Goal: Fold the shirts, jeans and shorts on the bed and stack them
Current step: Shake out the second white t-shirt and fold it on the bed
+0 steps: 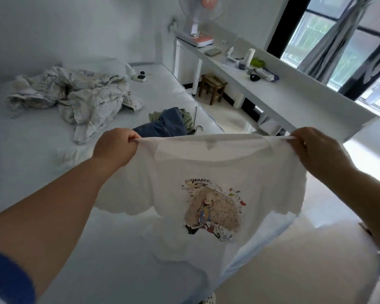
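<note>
While both arms reach out over the bed (31,176), the white T-shirt (206,172) hangs spread in the air between them, print side to the camera, a cartoon figure with big fluffy hair on its chest. Left hand (115,148) has its fingers curled tight, pinching the shirt's shoulder at the top left corner; right hand (316,150) pinches the opposite shoulder, fingers closed on the cloth, and the top edge is pulled taut between the two! Below, the hem dangles loose above the mattress edge. Just beyond the shirt, jeans (162,123) lie crumpled on the bed with a green garment (185,118) bunched against them. Further back a rumpled quilt (75,97) sprawls across the mattress. Off to the right, a wooden stool (213,87) sits under a long white desk (294,99), and a fan (198,20) stands at its far end
</note>
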Motion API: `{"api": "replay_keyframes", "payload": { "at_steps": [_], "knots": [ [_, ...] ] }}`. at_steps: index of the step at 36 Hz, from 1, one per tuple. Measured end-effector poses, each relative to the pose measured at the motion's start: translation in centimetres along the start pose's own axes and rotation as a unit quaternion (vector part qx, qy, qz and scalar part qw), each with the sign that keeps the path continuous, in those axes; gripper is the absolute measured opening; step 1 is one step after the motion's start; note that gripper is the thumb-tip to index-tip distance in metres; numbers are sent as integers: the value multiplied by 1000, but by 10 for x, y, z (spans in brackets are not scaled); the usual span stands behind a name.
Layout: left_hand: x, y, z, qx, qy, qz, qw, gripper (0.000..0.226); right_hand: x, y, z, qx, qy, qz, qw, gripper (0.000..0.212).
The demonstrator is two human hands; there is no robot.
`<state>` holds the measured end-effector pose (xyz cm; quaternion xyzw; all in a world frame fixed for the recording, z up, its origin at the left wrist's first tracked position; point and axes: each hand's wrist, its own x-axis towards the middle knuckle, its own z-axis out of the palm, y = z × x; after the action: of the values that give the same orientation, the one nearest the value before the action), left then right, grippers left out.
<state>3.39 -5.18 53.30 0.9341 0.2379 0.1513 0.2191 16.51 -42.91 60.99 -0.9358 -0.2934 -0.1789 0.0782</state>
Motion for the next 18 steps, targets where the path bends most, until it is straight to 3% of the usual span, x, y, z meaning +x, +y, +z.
{"api": "replay_keyframes", "payload": {
  "at_steps": [3,6,9,12,15,18],
  "knots": [
    [10,13,24,-10,16,-25,1000,21,-13,32,18,-32,-160,7,987,23],
    [22,30,50,16,4,-57,998,20,-20,60,38,41,-310,53,948,15],
    [34,43,75,32,-24,-104,994,33,-17,90,59,137,-377,130,907,29],
    [45,59,98,-10,-66,-150,986,33,-17,118,87,155,-440,166,869,30],
    [59,81,119,-82,-90,-191,974,33,-14,143,118,270,-403,289,825,20],
    [75,99,137,-74,-75,-191,976,38,2,163,140,460,-247,457,721,18]
  ]
}}
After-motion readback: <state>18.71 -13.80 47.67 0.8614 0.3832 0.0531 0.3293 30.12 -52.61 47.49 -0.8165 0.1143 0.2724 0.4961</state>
